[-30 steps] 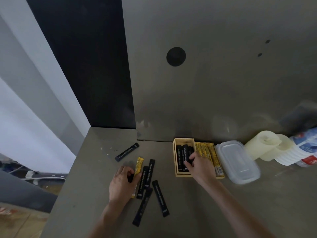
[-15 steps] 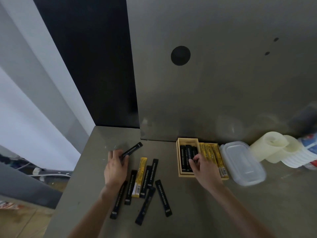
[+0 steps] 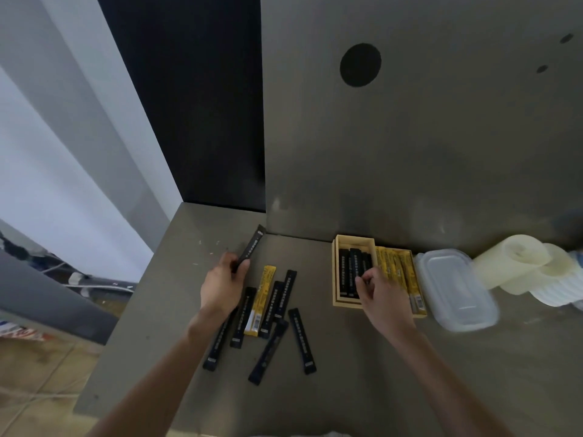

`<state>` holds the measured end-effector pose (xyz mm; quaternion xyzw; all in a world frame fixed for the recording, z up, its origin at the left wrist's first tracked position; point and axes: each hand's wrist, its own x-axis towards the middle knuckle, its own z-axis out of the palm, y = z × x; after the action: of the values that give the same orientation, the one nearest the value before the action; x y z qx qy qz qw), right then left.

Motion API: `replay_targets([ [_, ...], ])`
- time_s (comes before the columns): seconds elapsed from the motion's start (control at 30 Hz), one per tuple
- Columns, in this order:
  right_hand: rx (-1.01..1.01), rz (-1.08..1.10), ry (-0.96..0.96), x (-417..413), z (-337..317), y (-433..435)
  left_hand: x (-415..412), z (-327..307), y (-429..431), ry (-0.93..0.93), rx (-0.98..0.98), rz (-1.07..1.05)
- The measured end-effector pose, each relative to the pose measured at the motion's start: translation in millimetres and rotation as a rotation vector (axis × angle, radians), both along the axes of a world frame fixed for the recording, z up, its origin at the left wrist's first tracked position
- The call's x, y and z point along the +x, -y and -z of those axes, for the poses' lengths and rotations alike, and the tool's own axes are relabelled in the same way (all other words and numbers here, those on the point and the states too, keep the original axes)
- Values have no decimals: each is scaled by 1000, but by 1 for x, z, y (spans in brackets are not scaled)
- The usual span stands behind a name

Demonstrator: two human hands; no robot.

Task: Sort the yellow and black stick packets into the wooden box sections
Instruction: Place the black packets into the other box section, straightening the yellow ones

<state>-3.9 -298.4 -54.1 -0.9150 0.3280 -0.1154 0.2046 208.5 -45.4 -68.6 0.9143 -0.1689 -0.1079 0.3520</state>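
While left hand [image 3: 222, 287] pinches a black packet [image 3: 251, 249], right hand [image 3: 380, 293] curls over wooden box [image 3: 347, 303], grip unclear.

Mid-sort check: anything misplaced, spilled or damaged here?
Nothing spilled or damaged. The wooden box is sorted correctly: black packets left, yellow packets right. The loose black packets lie crisscrossed on the table beside one loose yellow packet. Left hand grips a black packet; right hand is curled over the black section, grip unclear.

Slim black stick packets [image 3: 302, 340] carry pale printed rows; the flat yellow stick packet [image 3: 261, 300] shows dark lettering; the rectangular wooden box [image 3: 345, 303] is pale tan.
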Motion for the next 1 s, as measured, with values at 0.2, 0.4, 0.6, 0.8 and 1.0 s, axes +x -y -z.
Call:
replay_targets([
  [0.2, -77, -33, -11, 0, 3, -1, -47, 1, 18, -188, -366, -41],
  [0.4, -121, -61, -9, -3, 6, -3, -69, 16, 18, -308, -389, 100],
  [0.6, -76, -42, 25, -4, -3, -10, -66, 13, 15, -337, -390, 128],
  [0.8, 99, -64, 66, -2, -15, -6, -66, 18, 14, -378, -429, 110],
  [1.0, 107, -187, 179, 8, -31, -28, -65, 13, 14, -308, -315, 256],
])
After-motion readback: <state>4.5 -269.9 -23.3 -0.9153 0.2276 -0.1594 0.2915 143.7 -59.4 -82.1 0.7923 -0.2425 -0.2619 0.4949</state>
